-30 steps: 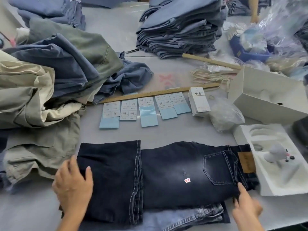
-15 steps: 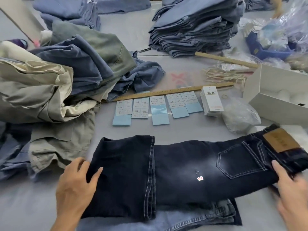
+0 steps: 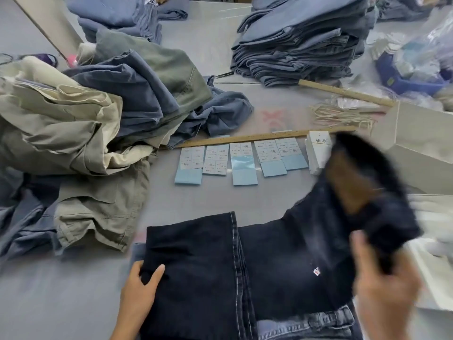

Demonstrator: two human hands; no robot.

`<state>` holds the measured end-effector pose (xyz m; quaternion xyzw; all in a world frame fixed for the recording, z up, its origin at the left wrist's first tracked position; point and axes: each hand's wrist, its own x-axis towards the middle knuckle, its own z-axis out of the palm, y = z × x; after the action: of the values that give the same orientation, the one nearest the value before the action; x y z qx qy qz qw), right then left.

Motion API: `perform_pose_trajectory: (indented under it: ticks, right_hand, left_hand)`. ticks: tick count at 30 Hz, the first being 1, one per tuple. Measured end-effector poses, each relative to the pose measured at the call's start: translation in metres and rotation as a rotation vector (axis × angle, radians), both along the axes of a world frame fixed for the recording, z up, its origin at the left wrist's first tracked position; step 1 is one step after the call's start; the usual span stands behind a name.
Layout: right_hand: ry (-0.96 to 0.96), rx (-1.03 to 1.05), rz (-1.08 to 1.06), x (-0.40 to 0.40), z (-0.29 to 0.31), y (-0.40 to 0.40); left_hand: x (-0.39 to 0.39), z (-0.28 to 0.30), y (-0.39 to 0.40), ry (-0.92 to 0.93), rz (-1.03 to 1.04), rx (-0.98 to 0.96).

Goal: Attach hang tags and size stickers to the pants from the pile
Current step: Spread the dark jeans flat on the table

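Dark blue jeans (image 3: 201, 266) lie folded at the table's near edge, with a small red-and-white sticker (image 3: 317, 271) on the seat. My left hand (image 3: 139, 290) grips the folded leg end at its left edge, thumb on top. My right hand (image 3: 382, 285) holds the waistband end, which is lifted and folded back toward the left, blurred by motion. Sheets of size stickers (image 3: 241, 163) on blue backing lie in a row beyond the jeans. A stack of white hang tags (image 3: 318, 153) sits at the row's right end, partly hidden by the lifted waistband.
A loose pile of beige, olive and blue pants (image 3: 93, 114) fills the left. A neat stack of blue pants (image 3: 301, 45) stands at the back. Two wooden rulers (image 3: 259, 138), strings (image 3: 340, 116), a white box (image 3: 421, 143) and lighter jeans (image 3: 306, 325) under the dark pair.
My right hand has raised the waistband end off the table and swung it up and left. My left hand's fingers have curled round the leg end's edge. The camera moved closer.
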<state>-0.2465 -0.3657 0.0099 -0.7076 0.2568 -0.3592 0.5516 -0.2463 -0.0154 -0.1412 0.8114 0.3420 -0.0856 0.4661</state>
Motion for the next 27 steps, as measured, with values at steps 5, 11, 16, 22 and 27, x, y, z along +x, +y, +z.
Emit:
perform_pose_trajectory:
  ticks: [5, 11, 16, 22, 27]
  right_hand:
    - [-0.080, -0.524, 0.773, -0.029, -0.059, 0.113]
    - [0.628, -0.982, 1.296, -0.055, -0.113, 0.154]
    - [0.365, -0.464, 0.931, -0.016, -0.095, 0.094]
    - [0.822, -0.343, 0.568, 0.029, -0.117, 0.015]
    - [0.881, -0.272, 0.506, 0.047, -0.124, 0.003]
  left_hand:
    - [0.014, 0.025, -0.016, -0.325, 0.147, -0.090]
    - [0.018, 0.020, -0.016, -0.080, -0.077, -0.304]
    - [0.020, 0.028, -0.005, -0.151, -0.235, 0.081]
    - [0.017, 0.019, 0.007, 0.023, -0.246, 0.373]
    - [0.022, 0.014, 0.014, 0.149, -0.173, 0.351]
